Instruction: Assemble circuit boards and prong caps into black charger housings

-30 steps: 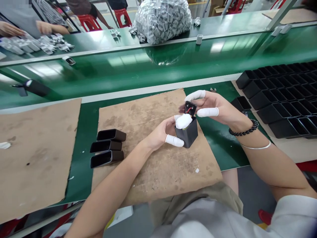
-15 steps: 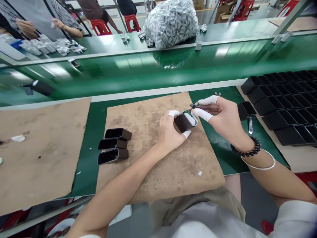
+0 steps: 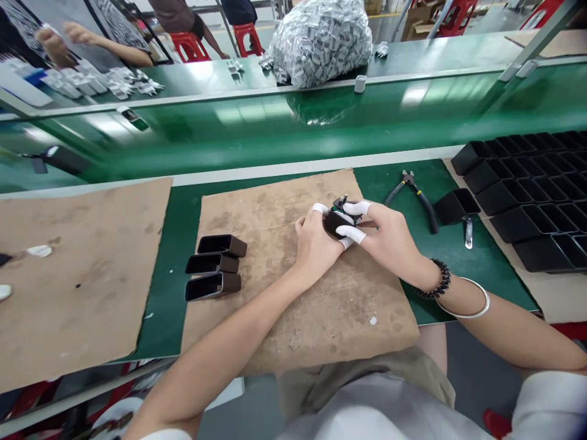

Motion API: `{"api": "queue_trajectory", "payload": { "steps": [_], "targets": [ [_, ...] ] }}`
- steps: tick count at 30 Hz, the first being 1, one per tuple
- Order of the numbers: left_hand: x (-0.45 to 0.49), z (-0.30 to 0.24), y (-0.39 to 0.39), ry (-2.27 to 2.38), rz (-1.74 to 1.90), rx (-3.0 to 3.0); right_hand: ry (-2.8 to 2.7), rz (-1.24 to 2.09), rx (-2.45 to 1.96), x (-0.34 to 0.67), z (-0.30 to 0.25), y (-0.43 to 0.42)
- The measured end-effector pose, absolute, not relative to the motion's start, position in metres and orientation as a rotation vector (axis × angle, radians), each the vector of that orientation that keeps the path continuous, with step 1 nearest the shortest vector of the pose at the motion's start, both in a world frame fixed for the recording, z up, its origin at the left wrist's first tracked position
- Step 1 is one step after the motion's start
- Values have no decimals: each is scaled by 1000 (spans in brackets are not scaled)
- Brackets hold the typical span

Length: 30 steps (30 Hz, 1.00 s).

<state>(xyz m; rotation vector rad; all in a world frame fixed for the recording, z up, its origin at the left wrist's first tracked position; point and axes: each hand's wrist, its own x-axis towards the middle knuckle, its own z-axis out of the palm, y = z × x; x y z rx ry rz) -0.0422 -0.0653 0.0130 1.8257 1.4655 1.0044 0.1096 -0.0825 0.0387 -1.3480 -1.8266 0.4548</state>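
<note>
Over the cardboard mat, my left hand (image 3: 316, 241) grips a small black plastic case (image 3: 334, 225), open end tilted up and to the right. A green circuit board with a white part and a small black piece (image 3: 340, 201) shows at the opening. My right hand (image 3: 387, 235) is closed on the case's open end, thumb at its near edge and index finger by the board; its other fingers are partly hidden. White finger cots cover fingertips on both hands. Three empty black cases (image 3: 213, 286) lie in a stack-like row to the left.
Diagonal cutters (image 3: 419, 198), a single black case (image 3: 457, 206) and a nail clipper (image 3: 468, 233) lie right of the mat (image 3: 293, 318). Rows of black cases (image 3: 527, 214) stand far right. Beyond the green belt (image 3: 229, 137) sit a bag of white parts (image 3: 321, 46) and a co-worker's hands (image 3: 82, 33).
My right hand has moved left and down onto the case's open end, bringing the small black piece to the opening. The cutters, earlier mostly hidden behind that hand, now show.
</note>
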Motion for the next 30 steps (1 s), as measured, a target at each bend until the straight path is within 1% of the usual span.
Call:
{"api": "queue_trajectory", "payload": {
  "steps": [2,4,7,9,13,17,19,22,26,30],
  "targets": [
    [-49,16,-62,1455,937,1864,-1857,468,-1309,110,35,-81],
    [-59,22,-56,1341,796,1906,-1893,458,-1249,112,34,-78],
    [-77,28,-46,1146,648,1836,-1852,338,-1151,118,34,-74],
    [-85,27,-39,1185,750,1754,-1873,341,-1109,120,32,-71],
    [-91,19,-27,1369,1102,1611,-2119,544,-1046,121,27,-67],
    [-92,14,-20,1339,1347,1503,-2003,390,-1026,123,26,-66],
    [-93,15,-19,1295,1434,1502,-2046,395,-1039,124,24,-65],
    [-93,16,-20,1301,1479,1526,-2149,452,-1023,124,22,-64],
    [-93,15,-24,1316,1474,1586,-1964,389,-981,122,19,-65],
    [-91,23,-28,1286,1452,1639,-2164,463,-995,121,14,-67]
  ]
}}
